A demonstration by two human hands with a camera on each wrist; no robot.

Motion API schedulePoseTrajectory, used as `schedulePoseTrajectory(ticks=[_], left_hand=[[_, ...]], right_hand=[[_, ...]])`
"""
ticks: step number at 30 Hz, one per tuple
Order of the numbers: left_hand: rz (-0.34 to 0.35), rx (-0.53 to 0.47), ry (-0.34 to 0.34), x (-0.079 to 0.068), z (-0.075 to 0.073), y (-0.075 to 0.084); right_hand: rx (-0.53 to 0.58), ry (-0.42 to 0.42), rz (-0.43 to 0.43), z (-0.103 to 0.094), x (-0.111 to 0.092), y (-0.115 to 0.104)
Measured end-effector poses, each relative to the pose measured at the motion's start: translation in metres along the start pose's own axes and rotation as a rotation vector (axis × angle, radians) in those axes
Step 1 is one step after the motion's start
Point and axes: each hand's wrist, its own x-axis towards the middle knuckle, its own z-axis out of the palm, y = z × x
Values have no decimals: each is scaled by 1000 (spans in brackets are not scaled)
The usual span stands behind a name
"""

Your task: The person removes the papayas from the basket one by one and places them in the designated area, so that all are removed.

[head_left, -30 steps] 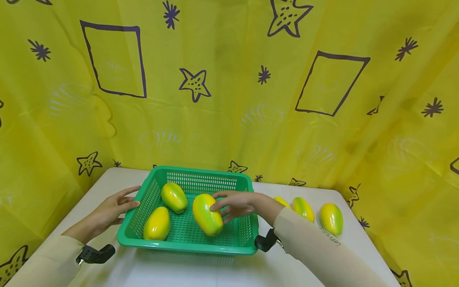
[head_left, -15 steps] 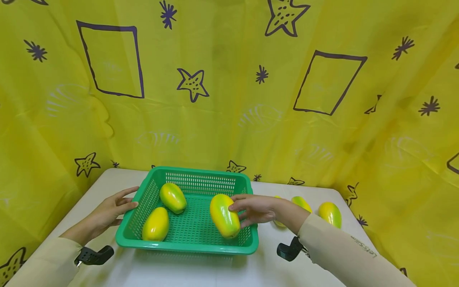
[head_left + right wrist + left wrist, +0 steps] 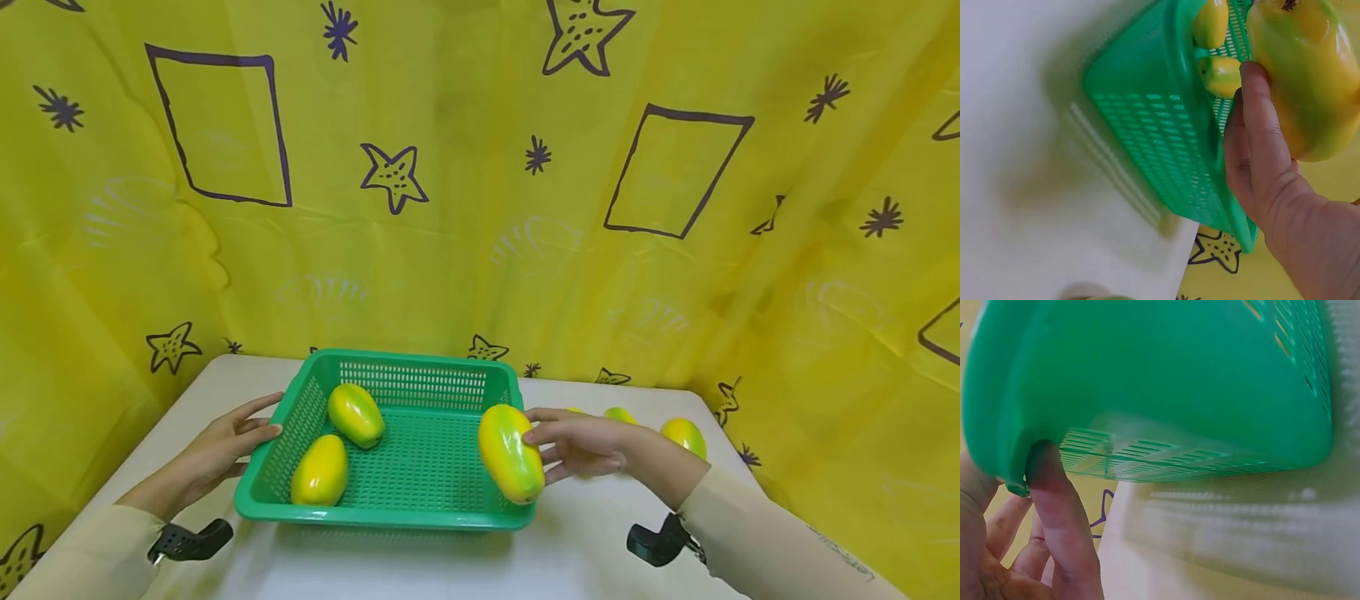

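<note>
A yellow-green mango (image 3: 512, 454) is in my right hand (image 3: 581, 442), gripped by thumb and fingers over the right rim of a green plastic basket (image 3: 382, 518). The right wrist view shows this mango (image 3: 1307, 81) above the basket's edge, its brown stem end at the top. My left hand (image 3: 221, 450) holds the basket's left rim; in the left wrist view a finger (image 3: 1063, 525) hooks under that rim (image 3: 988, 412). Inside the basket, on its left side, lie two more mangoes, one farther back (image 3: 356, 415) and one nearer (image 3: 320, 471).
On the white table (image 3: 585, 542) right of the basket, a mango (image 3: 684, 437) and others partly hidden behind my right arm lie near the back. A yellow curtain (image 3: 450, 275) with drawn stars encloses the table's back and sides.
My right hand has carried the mango rightward, from over the basket's middle to its right rim. The left hand stays on the left rim, and the view has turned slightly right.
</note>
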Motion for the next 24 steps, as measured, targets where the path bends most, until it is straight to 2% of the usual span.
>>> schedulePoseTrajectory(ticks=[6, 13, 24], left_hand=[[0, -14, 14, 0, -1, -2], [-1, -21, 14, 0, 3, -1], [-11, -27, 20, -1, 3, -2]], right_hand=[[39, -15, -19, -10, -20, 18], [94, -28, -23, -23, -48, 50], [167, -38, -34, -36, -65, 80]])
